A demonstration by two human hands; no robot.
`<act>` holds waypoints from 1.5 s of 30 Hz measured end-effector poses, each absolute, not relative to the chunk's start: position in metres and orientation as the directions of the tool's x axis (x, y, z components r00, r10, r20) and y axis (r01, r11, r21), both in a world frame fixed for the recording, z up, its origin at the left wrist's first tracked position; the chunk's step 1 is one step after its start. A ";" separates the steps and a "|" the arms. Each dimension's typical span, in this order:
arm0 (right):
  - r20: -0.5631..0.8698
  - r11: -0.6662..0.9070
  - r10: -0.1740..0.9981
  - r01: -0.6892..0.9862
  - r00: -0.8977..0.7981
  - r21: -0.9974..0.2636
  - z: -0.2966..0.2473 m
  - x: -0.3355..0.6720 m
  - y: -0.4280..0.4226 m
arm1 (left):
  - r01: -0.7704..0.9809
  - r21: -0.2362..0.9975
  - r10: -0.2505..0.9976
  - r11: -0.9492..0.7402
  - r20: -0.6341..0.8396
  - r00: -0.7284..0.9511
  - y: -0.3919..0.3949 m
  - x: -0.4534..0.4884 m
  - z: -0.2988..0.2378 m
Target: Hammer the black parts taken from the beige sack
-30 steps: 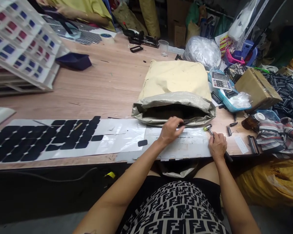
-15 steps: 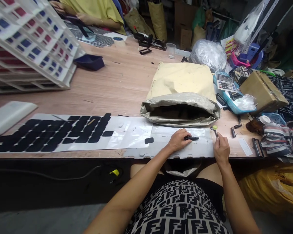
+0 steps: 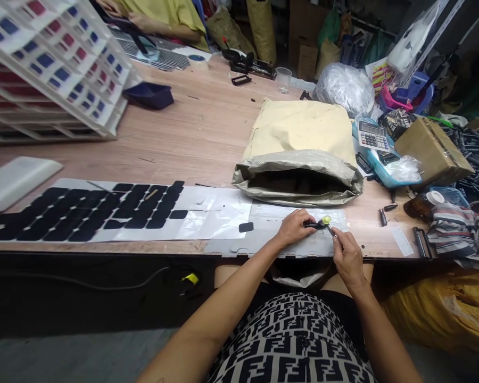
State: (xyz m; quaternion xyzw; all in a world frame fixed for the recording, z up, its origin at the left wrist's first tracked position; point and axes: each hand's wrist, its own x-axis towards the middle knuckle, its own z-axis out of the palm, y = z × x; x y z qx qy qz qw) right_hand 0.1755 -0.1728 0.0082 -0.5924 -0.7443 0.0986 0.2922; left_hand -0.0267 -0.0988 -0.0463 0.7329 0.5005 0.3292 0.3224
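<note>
On a grey sheet [image 3: 259,246] at the table's front edge, my left hand [image 3: 294,229] is closed on a slim black piece [image 3: 310,225], too small to identify for certain. My right hand [image 3: 348,256] grips the metal handle of a small hammer with a yellow-green head [image 3: 326,219]. That head is over the far end of the black piece; whether they touch I cannot tell. An open woven sack [image 3: 299,133] lies just beyond both hands. A lone black rounded patch [image 3: 246,227] rests left of my left hand.
Rows of black patches [image 3: 72,213] lie on white sheeting to the left. A white plastic crate [image 3: 64,69] stands behind them. Rightward are small black parts [image 3: 383,217], a jar [image 3: 423,204], a calculator [image 3: 372,137] and a cardboard box [image 3: 433,149]. Across the table sits another person [image 3: 167,21].
My right hand has swung the hammer leftward, from beside the sheet to the black piece. My left hand keeps its hold in nearly the same place. The view has shifted slightly.
</note>
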 end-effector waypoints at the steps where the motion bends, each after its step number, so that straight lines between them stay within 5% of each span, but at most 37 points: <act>1: 0.322 0.285 0.938 0.819 -0.130 -0.498 0.009 0.174 -0.172 | 0.522 0.802 0.945 -0.291 0.157 0.287 -0.098 -0.027 -0.046; 14: 0.333 0.246 0.939 0.841 -0.084 -0.482 0.009 0.178 -0.158 | 0.512 0.822 0.958 -0.249 0.132 0.254 -0.100 -0.027 -0.040; 22: 0.430 -0.048 0.887 0.961 0.167 -0.274 -0.021 0.234 -0.110 | 0.565 0.764 0.936 -0.312 0.147 0.320 -0.098 -0.027 -0.046; 30: 0.445 -0.098 0.882 0.984 0.153 -0.146 -0.032 0.233 -0.103 | 0.588 0.679 0.888 -0.439 0.227 0.400 -0.118 -0.030 -0.034; 34: 0.451 -0.104 0.881 0.989 0.142 -0.108 -0.033 0.234 -0.103 | 0.496 0.655 0.782 -0.570 0.246 0.573 -0.175 -0.029 -0.034; 39: 0.439 -0.114 0.888 0.991 0.136 -0.077 -0.035 0.235 -0.102 | 0.477 0.708 0.732 -0.522 0.085 0.675 -0.232 -0.037 -0.069; 45: 0.438 -0.119 0.888 0.990 0.141 -0.076 -0.032 0.232 -0.105 | 0.722 0.685 0.876 -0.099 -0.284 0.390 -0.238 -0.040 -0.118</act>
